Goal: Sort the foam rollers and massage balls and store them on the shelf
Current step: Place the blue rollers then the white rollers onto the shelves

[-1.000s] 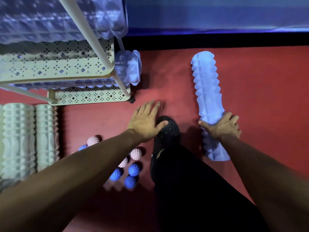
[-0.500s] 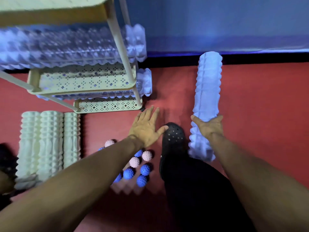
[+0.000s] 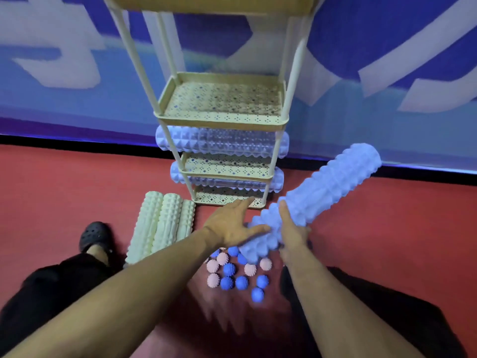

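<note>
Hands in the middle of the frame, both at one long blue roller (image 3: 320, 200). Right hand (image 3: 293, 235) wrapped round the roller near its low end, fingers curled over the bumpy side. Left hand (image 3: 233, 223) spread flat, fingers straight, thumb tip touching the low end of the same roller. Roller tilted, low end near the middle, high end up toward the right of the frame, lifted clear of the red floor (image 3: 64, 189). Cream shelf (image 3: 222, 117) in the upper middle, standing against a blue and white wall (image 3: 77, 73). One bumpy blue roller (image 3: 222, 143) lying across the tier under the middle tray, ends poking out on both sides. Another blue roller (image 3: 227, 178) lying across the tier below that. Middle tray bare, with small holes all over it. Three white rollers (image 3: 161, 226) side by side on the floor, left of the shelf foot, touching each other. Heap of small spiky balls on the floor in the lower middle, under the held roller: pink balls (image 3: 213, 280) and blue balls (image 3: 241, 282) mixed together, close but not sorted. Black shoe (image 3: 94, 236) at the left with holes in the top, and dark trouser legs (image 3: 38, 293) in the lower corners. Arms long and bare, reaching up from the bottom of the frame.
</note>
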Demonstrator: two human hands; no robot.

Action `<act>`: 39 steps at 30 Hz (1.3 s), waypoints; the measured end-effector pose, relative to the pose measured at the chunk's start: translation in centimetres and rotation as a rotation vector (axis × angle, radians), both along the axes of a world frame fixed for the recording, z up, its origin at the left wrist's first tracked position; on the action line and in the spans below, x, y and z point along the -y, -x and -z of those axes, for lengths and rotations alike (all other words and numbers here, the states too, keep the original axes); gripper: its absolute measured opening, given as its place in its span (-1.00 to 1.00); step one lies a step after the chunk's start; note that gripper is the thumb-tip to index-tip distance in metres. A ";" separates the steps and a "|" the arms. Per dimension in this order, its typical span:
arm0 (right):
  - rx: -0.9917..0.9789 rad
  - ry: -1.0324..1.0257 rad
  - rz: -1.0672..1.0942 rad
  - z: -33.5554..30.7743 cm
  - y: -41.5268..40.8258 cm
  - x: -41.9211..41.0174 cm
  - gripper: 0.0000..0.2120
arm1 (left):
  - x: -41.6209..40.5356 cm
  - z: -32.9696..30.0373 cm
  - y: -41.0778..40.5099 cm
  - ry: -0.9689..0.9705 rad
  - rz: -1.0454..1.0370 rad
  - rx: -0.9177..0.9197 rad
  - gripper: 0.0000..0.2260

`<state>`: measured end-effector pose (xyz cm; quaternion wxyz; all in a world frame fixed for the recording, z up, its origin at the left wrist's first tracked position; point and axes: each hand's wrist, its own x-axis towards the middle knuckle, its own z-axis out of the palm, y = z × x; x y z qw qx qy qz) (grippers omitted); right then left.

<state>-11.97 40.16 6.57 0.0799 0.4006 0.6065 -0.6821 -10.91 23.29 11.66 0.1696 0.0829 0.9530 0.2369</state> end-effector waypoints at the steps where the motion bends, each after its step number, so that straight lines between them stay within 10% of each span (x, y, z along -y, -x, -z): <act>1: -0.027 0.031 -0.014 -1.0 -0.8 1.2 -0.29 | 0.9 -0.7 -0.6 -0.005 -0.013 -0.008 -0.11; 23: -0.186 0.494 -0.191 -12.5 -8.2 14.6 -0.46 | 12.7 -10.3 -8.2 0.190 -0.058 -0.180 0.00; 35: -0.109 0.185 -0.448 -7.8 -6.7 15.7 -0.40 | 18.1 -5.8 -3.8 0.294 0.032 -0.240 -0.02; 39: -0.185 -0.169 -0.469 -6.3 -4.6 14.8 -0.65 | 19.9 -4.2 -1.5 0.336 0.068 -0.271 -0.04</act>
